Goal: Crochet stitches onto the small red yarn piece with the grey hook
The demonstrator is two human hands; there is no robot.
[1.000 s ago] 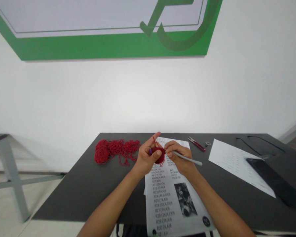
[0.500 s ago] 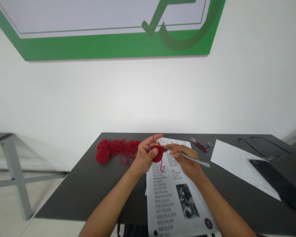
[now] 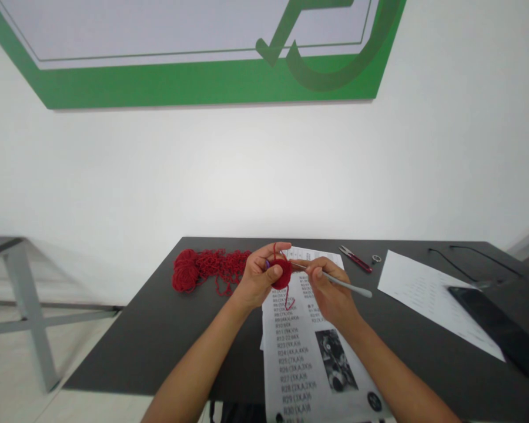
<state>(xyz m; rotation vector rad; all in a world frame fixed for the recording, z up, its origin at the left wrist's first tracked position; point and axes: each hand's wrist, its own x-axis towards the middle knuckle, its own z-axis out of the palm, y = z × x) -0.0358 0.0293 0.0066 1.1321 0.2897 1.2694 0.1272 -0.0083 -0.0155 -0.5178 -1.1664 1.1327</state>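
Observation:
My left hand pinches a small round red crochet piece between thumb and fingers, with a red strand looped over the raised forefinger. My right hand is closed on a grey crochet hook, whose tip points left into the red piece. Both hands hover above a printed pattern sheet lying on the dark table. A short red yarn tail hangs below the piece.
A red yarn ball with loose tangled yarn lies left of my hands. Red snips and a small ring lie at the back. At the right are a second paper sheet, a black phone and a thin black cord.
My right hand drew the hook slightly away from the red piece and then settled beside it. The view shifted a little; the left hand kept its hold.

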